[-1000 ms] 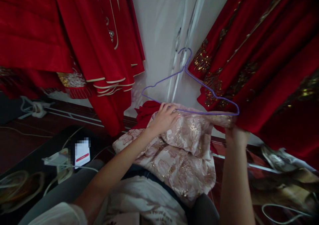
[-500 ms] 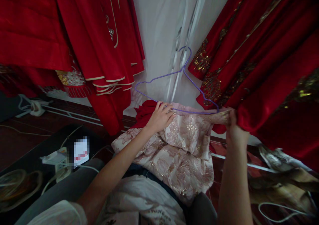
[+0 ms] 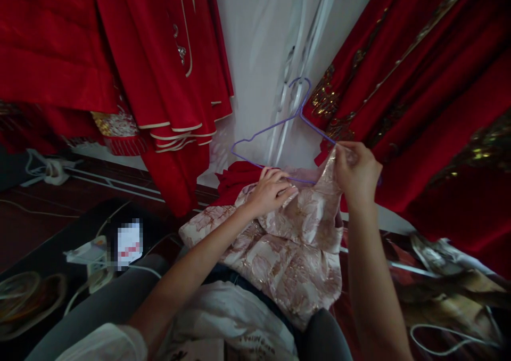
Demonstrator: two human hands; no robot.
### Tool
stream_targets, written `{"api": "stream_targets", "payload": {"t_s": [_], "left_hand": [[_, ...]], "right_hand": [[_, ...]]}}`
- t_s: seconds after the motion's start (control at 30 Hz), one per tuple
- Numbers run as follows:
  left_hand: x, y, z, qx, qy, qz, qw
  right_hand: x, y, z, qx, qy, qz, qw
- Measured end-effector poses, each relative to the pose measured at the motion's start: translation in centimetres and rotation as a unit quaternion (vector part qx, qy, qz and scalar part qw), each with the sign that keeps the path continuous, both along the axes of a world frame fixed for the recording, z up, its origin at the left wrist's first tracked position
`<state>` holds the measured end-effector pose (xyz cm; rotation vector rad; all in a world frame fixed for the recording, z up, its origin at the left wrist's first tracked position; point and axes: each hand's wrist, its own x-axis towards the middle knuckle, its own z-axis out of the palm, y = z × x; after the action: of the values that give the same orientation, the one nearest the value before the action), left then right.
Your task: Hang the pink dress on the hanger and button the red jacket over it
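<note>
A pale pink brocade dress (image 3: 295, 265) with a shiny floral pattern lies across my lap. A purple wire hanger (image 3: 271, 129) stands at its top, hook upward, its lower bar running behind the neckline. My left hand (image 3: 273, 190) is closed over that bar and the dress's upper edge. On the other side, my right hand (image 3: 357, 169) pinches a shoulder strap of the dress and holds it up at the hanger's right arm. The right end of the hanger is mostly hidden behind this hand.
Red garments (image 3: 167, 84) with pale piping hang at the left. More red garments (image 3: 415, 111) with gold sequins hang at the right. Behind the hanger is a white cabinet door (image 3: 255, 47). A black surface at lower left holds a power strip (image 3: 99, 273) with cords.
My right hand has moved left and up, lifting the strap onto the hanger's right arm. The hanger and my left hand have shifted slightly right.
</note>
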<state>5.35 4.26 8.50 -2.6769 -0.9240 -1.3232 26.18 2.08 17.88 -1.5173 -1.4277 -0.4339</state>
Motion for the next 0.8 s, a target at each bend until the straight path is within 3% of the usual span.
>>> {"api": "stream_targets", "payload": {"t_s": [0.2,0.33,0.37,0.43,0.5,0.53,0.67,0.8], "left_hand": [[-0.5,0.4,0.2,-0.009,-0.007,-0.009,1.0],[-3.4,2.3,0.9,-0.007,-0.028,-0.042,0.999],[-4.6,3.0,0.9,-0.012,-0.048,-0.016,0.999],[-7.6,4.1,0.8,-0.008,-0.1,0.099,0.99],[-10.7,5.0,0.4,-0.012,-0.138,0.24,0.961],[-12.2,5.2,0.1,-0.015,-0.137,0.279,0.95],[-15.8,5.2,-0.9,-0.034,-0.107,0.323,0.94],[-16.0,5.0,-0.8,-0.046,-0.111,0.316,0.941]], "right_hand": [[0.1,0.8,-1.4,-0.011,0.006,-0.001,1.0],[1.2,1.0,-1.2,0.013,0.013,0.013,1.0],[1.5,1.0,-1.0,0.018,0.015,0.014,1.0],[2.0,1.0,-0.5,0.025,0.015,0.015,0.999],[2.3,1.0,-0.2,0.024,0.02,0.021,0.999],[2.4,1.0,-0.1,0.023,0.028,0.027,0.999],[2.6,1.3,-0.1,0.02,0.063,0.047,0.997],[2.9,1.2,0.1,0.019,0.054,0.048,0.997]]}}
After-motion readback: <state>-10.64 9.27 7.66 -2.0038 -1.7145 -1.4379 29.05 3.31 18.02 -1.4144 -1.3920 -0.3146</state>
